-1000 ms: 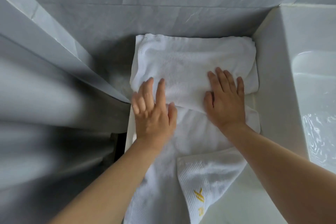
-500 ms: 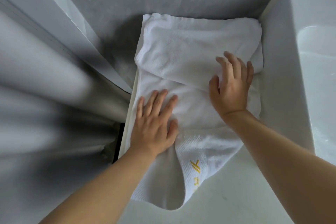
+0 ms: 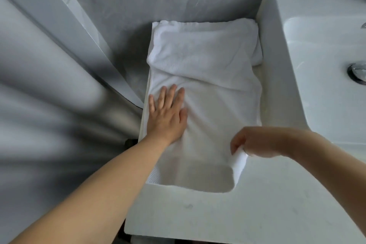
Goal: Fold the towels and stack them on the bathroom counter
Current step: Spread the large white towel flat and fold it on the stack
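My left hand [image 3: 165,114] presses flat, fingers spread, on the white terry towel [image 3: 204,93] at frame centre; my right hand [image 3: 255,142] pinches its lower-right edge. One fold done, stacking remains.

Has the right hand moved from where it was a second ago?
Yes. The right hand left the folded part by the wall and came back toward the person, now pinching the towel edge near the counter front.

Hidden: my right hand [image 3: 255,141] curls over the towel [image 3: 208,105] corner, so its fingertips I can't see | Cut off: sink [image 3: 316,65] and its drain [image 3: 357,72] run past the right edge; both my forearms leave the frame | Blurred: grey surfaces at left, can't identify them
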{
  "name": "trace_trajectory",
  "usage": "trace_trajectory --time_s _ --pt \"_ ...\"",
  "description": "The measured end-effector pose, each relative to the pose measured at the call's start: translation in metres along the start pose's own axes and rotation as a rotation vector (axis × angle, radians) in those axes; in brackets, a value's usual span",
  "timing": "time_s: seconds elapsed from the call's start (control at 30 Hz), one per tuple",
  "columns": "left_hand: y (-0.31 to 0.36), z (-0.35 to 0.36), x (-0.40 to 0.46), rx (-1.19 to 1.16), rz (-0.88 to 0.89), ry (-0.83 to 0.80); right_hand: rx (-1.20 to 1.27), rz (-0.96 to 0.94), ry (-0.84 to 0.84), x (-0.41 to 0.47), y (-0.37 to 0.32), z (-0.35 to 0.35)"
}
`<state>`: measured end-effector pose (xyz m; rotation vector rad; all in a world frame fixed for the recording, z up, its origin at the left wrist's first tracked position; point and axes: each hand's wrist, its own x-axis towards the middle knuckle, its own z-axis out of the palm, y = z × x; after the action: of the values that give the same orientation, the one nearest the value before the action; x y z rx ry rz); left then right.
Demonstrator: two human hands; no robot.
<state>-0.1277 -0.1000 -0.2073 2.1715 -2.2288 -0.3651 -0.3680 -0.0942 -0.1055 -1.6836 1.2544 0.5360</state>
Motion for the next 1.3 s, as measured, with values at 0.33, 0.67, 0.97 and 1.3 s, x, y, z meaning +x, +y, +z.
trace_trajectory --time_s 0.33,0.67,0.97,1.3 --pt "-0.003 -0.001 -0.067 0.104 -0.003 -0.19 -0.24 0.034 0.724 0.066 0.006 -0.011" --pt "0.011 -0.03 0.086 0.098 0.0 0.012 -0.333 0.107 0.854 0.098 0.053 0.018" --pt "0.06 -0.049 0.217 0.098 0.041 -0.147 -0.269 0.115 0.844 0.094 0.046 0.018" --pt "0.17 -0.066 0.268 -0.142 0.226 -0.229 -0.243 0.09 0.901 0.097 0.049 0.021"
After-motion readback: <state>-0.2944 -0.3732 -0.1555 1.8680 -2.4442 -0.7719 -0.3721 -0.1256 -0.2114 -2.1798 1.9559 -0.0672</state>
